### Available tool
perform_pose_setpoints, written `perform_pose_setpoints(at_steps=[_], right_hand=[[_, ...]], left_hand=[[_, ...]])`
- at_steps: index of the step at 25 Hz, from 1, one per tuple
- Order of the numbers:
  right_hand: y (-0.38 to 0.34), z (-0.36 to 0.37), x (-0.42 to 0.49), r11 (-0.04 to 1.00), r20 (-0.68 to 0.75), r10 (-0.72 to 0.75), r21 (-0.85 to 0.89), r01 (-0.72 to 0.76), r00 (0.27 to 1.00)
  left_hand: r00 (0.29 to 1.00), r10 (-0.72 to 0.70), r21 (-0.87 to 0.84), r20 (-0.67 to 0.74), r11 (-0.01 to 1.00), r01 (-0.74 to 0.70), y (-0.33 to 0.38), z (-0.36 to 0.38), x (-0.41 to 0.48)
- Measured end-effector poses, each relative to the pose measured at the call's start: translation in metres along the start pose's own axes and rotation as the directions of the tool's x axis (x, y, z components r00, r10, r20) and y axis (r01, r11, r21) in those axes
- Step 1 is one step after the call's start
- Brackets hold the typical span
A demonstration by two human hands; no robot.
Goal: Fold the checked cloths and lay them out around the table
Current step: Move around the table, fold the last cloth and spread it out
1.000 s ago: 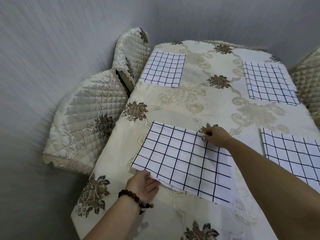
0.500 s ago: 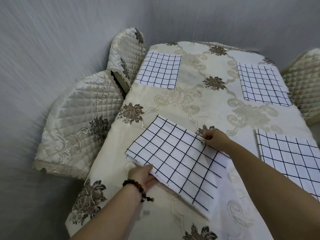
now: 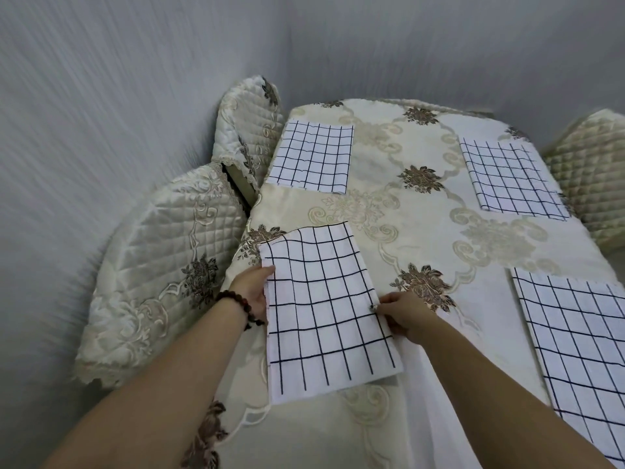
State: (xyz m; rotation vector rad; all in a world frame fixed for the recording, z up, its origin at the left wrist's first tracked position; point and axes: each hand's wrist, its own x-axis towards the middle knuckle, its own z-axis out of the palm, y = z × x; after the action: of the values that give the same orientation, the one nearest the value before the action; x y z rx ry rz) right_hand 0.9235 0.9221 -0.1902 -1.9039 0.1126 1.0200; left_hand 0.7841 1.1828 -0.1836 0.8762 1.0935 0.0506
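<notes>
Grey walls, floral table point(image 3: 422, 333). I see the folded cloth point(image 3: 324, 309) at the near left edge, a bit askew, flat, white with black grid. Left hand point(image 3: 253, 292) pinches its left side, right hand point(image 3: 402, 316) pinches its right side, fingers closed on fabric. Risk: letting go crooked, or the layers sliding apart. Three other cloths point(image 3: 311, 157) already lie at the remaining places.

I see four folded white cloths with black squares: near-left cloth point(image 3: 324, 313), far-left cloth point(image 3: 311, 156), far-right cloth point(image 3: 512, 181), near-right cloth point(image 3: 581, 350).
</notes>
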Motion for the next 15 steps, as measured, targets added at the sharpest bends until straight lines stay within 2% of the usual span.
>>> perform_pose_setpoints(at_steps=[2,4,6,8,10,15], right_hand=[[0.001,0.016,-0.003,0.992,-0.012,0.026,0.121,-0.024,1.000],[0.000,0.029,-0.007,0.970,-0.006,0.035,0.242,-0.033,0.999],[-0.002,0.039,-0.007,0.949,0.004,0.032,0.313,-0.032,0.999],[-0.002,0.047,-0.005,0.950,-0.007,0.027,0.311,-0.024,1.000],[-0.002,0.053,-0.001,0.954,-0.033,0.010,0.301,0.000,0.999],[-0.005,0.060,0.005,0.958,-0.057,-0.014,0.284,0.029,0.998]], left_hand=[[0.998,0.013,0.045,0.066,0.999,-0.016,0.011,0.000,-0.006],[0.997,0.030,0.126,0.067,0.991,-0.039,0.019,-0.002,-0.013],[0.982,0.170,0.239,0.079,0.953,-0.184,0.025,-0.008,-0.008],[0.941,0.300,0.338,0.155,0.879,-0.336,0.034,-0.009,-0.004],[0.903,0.373,0.377,0.212,0.822,-0.428,0.046,-0.009,0.006],[0.899,0.401,0.402,0.178,0.804,-0.439,0.064,-0.017,0.035]])
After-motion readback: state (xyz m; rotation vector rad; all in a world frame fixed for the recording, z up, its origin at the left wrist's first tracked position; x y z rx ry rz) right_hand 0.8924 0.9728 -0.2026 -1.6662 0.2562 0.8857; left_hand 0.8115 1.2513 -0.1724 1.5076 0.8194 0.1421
